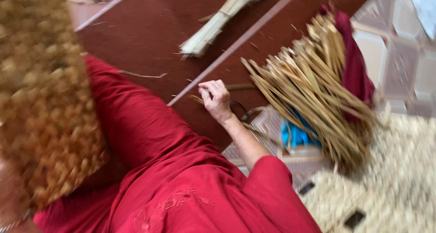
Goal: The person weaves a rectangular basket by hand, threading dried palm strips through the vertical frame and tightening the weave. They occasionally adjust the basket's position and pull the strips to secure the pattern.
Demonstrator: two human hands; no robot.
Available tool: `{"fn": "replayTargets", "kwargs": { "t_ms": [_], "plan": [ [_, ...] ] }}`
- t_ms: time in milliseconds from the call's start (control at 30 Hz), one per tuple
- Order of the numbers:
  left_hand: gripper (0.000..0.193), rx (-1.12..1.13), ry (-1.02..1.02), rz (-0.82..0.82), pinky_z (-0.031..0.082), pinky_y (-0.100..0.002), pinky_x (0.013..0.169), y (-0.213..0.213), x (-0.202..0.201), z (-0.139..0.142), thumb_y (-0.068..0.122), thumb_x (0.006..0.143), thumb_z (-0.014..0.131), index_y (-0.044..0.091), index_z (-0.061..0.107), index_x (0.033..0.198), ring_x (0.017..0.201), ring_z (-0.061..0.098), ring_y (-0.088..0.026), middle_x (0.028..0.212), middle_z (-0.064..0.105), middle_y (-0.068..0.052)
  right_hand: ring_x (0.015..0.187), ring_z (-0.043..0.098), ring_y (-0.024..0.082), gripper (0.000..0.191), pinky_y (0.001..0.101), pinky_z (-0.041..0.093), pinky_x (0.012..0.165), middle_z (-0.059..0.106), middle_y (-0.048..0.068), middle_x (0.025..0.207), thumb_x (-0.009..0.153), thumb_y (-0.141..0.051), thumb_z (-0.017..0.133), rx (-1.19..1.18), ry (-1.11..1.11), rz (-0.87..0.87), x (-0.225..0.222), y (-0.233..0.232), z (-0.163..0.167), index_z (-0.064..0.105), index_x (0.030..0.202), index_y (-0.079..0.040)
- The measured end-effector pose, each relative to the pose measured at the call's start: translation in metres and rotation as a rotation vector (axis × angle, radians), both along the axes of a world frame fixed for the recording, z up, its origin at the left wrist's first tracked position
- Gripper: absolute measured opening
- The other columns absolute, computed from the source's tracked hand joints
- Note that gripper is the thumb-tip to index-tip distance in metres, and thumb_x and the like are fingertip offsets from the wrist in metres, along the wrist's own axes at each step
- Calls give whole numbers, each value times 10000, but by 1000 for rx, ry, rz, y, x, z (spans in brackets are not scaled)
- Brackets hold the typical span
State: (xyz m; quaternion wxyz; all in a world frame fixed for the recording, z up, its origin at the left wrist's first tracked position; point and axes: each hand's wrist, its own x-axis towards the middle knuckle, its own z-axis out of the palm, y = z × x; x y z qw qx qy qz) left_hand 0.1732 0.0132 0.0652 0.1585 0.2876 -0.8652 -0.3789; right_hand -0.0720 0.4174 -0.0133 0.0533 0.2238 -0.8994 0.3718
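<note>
Reaching down toward the dark red floor mat (150,28), one hand (215,98) is curling its fingers inward, the fingertips pressed together on a thin dried straw strip (198,99) lying at the pale stripe of the mat. Which of the person's hands this is cannot be told for certain; it is extending from a red sleeve (268,178) on the right of the view. Just beyond the hand's wrist side, a large fanned bundle of dried straw strips (313,92) is resting against a dark red cloth (356,69). A blue object (295,135) is showing beneath that bundle. Farther ahead of the fingers, a smaller tied straw bundle (218,22) is lying on the mat. Well to the other side of the hand, a blurred woven straw piece (43,101) is filling the near view.
</note>
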Motion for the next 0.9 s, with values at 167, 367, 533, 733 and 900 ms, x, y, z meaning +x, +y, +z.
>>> {"fn": "replayTargets", "kwargs": {
  "t_ms": [167, 367, 533, 733, 900],
  "plan": [
    [292, 66, 271, 176, 510, -247, 1056, 40, 19, 19, -17, 1159, 430, -41, 496, 1443, 1134, 596, -170, 1260, 600, -108, 1013, 660, 282, 181, 382, 546, 898, 717, 104, 1052, 907, 17, 737, -164, 48, 383, 0, -62, 13, 702, 1072, -50],
    [202, -219, 63, 458, 550, -417, 807, 54, 47, 30, -9, 994, 622, -8, 687, 1185, 898, 667, -299, 1021, 668, -180, 1277, 552, 341, 373, 426, 493, 1067, 587, 141, 1406, 986, -111, 747, -207, 136, 881, 1, -179, 75, 629, 1335, -52],
    [371, -209, 185, 290, 520, -489, 894, 105, 32, -2, 140, 841, 799, 21, 664, 1165, 1019, 659, -378, 1089, 689, -177, 1427, 422, 394, 450, 529, 338, 1202, 519, 149, 1526, 1022, -307, 723, -30, 428, 1149, 27, -241, 98, 613, 1404, -96],
    [512, -288, 261, 374, 470, -467, 1074, 127, 22, -2, 101, 827, 748, -11, 589, 1300, 1256, 603, -357, 1329, 636, -211, 1459, 439, 341, 573, 636, 224, 1211, 623, 49, 1423, 962, -476, 758, 198, 618, 1208, 32, -261, 64, 618, 1394, -127],
    [469, -646, 307, 765, 497, -476, 1001, 79, 97, 0, 93, 897, 751, 8, 583, 1326, 1216, 614, -330, 1302, 655, -190, 1471, 432, 353, 619, 654, 160, 1270, 625, 87, 1377, 979, -508, 772, 110, 555, 1211, 18, -266, 50, 589, 1419, -112]
  ]
}}
